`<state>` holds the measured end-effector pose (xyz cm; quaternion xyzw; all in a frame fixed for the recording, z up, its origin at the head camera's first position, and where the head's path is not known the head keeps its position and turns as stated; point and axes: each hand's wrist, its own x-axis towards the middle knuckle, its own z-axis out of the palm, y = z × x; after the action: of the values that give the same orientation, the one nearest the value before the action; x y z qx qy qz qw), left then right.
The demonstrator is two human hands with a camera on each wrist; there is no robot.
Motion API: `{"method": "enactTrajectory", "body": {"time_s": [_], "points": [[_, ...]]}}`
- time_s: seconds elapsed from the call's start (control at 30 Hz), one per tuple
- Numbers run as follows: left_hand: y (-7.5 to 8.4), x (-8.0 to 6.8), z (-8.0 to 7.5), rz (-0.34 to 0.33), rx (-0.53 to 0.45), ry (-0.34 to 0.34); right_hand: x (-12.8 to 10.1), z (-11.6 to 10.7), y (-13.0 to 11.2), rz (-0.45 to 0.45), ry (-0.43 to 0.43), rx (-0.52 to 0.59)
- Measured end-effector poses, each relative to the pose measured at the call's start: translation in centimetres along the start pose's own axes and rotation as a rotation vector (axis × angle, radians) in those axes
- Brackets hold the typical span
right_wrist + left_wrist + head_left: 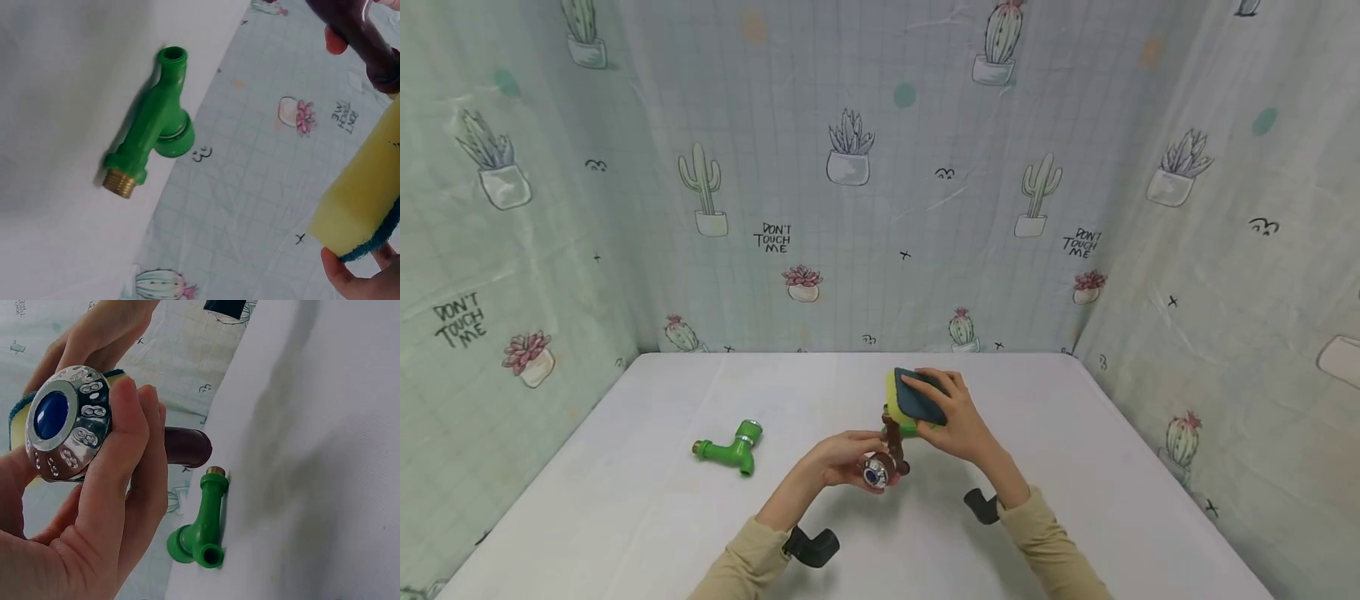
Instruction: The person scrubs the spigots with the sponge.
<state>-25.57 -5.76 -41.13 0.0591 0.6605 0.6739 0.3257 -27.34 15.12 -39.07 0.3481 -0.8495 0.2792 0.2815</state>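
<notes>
Fingers of the left hand are curling around a silver knob with a blue centre, which is capping a dark brown faucet; the thumb and first fingers are wrapping the knob's rim, and the faucet's brown spout is poking out past the knuckles. The right hand is gripping a sponge, its yellow foam facing down and its dark blue scouring layer lying under the fingers, and the sponge is pressing against the upper end of the brown faucet. Both hands are hovering above the middle of the table, with tan sleeves covering the forearms and a dark wrist mount showing beneath each.

Off to the person's left, well apart from the hands, a green plastic faucet with a brass threaded end is lying on its side. It is resting on a white tabletop, which is spreading smooth and bare-looking around the hands. A pale green gridded curtain printed with potted cacti and the words "DON'T TOUCH ME" is enclosing the table on three sides.
</notes>
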Motion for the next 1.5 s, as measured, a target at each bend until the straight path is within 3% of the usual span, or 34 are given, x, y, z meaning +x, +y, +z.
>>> {"method": "enactTrajectory", "body": {"time_s": [0.13, 0.23, 0.37, 0.5, 0.6, 0.7, 0.8, 0.87, 0.97, 1.13, 1.23, 1.33, 1.5], "points": [[-0.3, 0.0, -0.1, 0.027, -0.041, -0.001, -0.4, 0.1, 0.6, 0.074, 0.004, -0.057], [-0.2, 0.2, -0.2, 0.087, -0.073, 0.032, -0.7, -0.1, 0.6, 0.122, 0.006, -0.072], [0.1, 0.3, -0.2, 0.176, -0.109, 0.103, -1.1, -0.3, 0.0, 0.149, -0.005, -0.009], [0.3, 0.4, -0.1, 0.220, -0.152, 0.152, -1.5, 0.0, -1.1, 0.183, -0.058, 0.055], [0.1, 0.5, -0.4, 0.254, -0.132, 0.144, -1.6, 0.5, -1.6, 0.218, -0.091, 0.074], [-0.1, 0.5, -0.9, 0.293, -0.049, 0.118, -1.5, 0.7, -1.7, 0.237, -0.082, 0.096], [-0.3, 0.5, -1.5, 0.317, 0.023, 0.061, -1.4, 0.6, -1.7, 0.235, -0.066, 0.099], [-0.3, 0.4, -2.0, 0.327, 0.013, -0.013, -1.4, 0.5, -1.6, 0.230, -0.064, 0.093], [-0.2, 0.1, -2.6, 0.344, -0.115, -0.153, -1.2, 0.4, -1.5, 0.220, -0.061, 0.081], [0.0, -0.3, -3.3, 0.408, -0.415, -0.456, -0.9, 0.0, -1.4, 0.189, -0.041, 0.086], [0.1, -0.4, -3.6, 0.399, -0.478, -0.542, -0.6, -0.2, -1.3, 0.171, -0.052, 0.090], [0.1, -0.3, -3.5, 0.374, -0.423, -0.478, -0.6, -0.2, -1.0, 0.161, -0.078, 0.071], [-0.1, 0.5, -3.1, 0.261, -0.225, -0.188, -0.7, 0.1, -0.7, 0.126, -0.154, 0.019]]}}
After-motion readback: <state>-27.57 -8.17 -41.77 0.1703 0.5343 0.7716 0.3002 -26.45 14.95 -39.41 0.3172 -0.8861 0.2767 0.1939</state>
